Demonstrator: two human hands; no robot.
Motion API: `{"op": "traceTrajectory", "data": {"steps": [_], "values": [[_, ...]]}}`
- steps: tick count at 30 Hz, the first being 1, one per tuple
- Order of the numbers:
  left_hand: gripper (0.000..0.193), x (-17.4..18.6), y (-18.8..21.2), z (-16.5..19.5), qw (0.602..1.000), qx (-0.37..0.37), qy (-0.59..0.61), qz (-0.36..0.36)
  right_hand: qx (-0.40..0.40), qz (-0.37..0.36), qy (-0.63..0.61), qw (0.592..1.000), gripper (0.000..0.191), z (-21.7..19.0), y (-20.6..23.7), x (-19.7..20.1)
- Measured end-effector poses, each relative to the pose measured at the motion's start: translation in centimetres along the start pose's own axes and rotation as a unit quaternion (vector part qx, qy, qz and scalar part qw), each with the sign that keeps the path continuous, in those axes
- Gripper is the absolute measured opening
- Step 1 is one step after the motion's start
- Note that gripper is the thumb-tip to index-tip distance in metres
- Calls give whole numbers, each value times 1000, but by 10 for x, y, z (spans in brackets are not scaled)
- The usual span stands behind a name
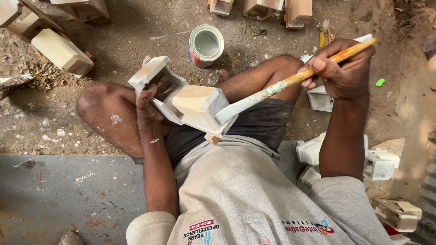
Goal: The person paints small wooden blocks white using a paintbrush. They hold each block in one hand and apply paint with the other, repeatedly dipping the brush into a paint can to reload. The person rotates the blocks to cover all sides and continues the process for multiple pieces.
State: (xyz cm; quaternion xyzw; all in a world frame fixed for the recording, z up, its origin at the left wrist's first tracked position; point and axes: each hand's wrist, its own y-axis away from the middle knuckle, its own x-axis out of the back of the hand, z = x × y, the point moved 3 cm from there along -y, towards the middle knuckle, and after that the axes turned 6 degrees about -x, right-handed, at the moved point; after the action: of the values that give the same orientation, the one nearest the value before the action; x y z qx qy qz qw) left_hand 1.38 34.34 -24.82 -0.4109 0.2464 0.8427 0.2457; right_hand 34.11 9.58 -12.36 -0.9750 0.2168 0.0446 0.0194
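1. Over the lap, mid-frame, sits the wooden piece (190,106), left hand (147,106) clamped on its 9 o'clock side.
2. Right hand (343,72) at 2 o'clock, fingers closed round the paintbrush (290,81).
3. Brush axis runs 2 to 8 o'clock; bristles touch the piece's right face.
4. Paint can (205,44) stands at 12 o'clock, apart.

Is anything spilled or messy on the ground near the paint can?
Nothing looks spilled. The paint can stands upright on the dirt floor. White flecks dot the floor by the knee, and the left hand has paint smears. The right hand holds the paintbrush against the wooden piece.
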Motion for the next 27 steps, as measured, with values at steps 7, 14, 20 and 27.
{"op": "traceTrajectory", "data": {"steps": [7,14,20,27], "values": [[96,6,-2,-2,1000,-20,6,3,28,10,-43,999,10,-3,-3,9],[93,-2,3,2,1000,-13,5,5,16,130,-40,991,24,-5,11,15],[94,-1,8,2,1000,-20,19,10,45,244,-195,949,27,13,37,4],[103,14,28,6,997,-58,-30,32,20,216,-368,904,31,50,57,-54]]}}
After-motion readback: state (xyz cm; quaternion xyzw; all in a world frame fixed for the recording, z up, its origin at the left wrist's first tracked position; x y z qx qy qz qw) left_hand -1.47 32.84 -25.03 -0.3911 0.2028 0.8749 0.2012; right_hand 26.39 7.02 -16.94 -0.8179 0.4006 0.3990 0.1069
